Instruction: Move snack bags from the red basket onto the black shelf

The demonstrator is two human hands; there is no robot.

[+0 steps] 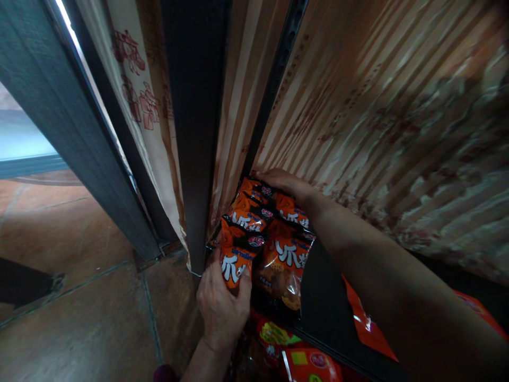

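Several orange and black snack bags stand in two rows on a dark shelf [324,297]. My left hand [225,297] grips the front bag of the left row [236,260], thumb on its right side and fingers on its left. My right hand [284,180] reaches over to the back of the rows and rests by the rearmost bag [252,188]; its fingertips are partly hidden behind the bags. Right of the held bag is a larger-looking orange bag [284,260] with a clear lower part, and another bag [292,209] sits behind it.
A dark upright post [196,132] stands just left of the bags. Patterned curtain-like sheeting [338,106] covers the back. Red packages [312,363] lie on a lower level, and an orange-red packet [366,318] is under my right forearm. Tiled floor [79,307] spreads at the left.
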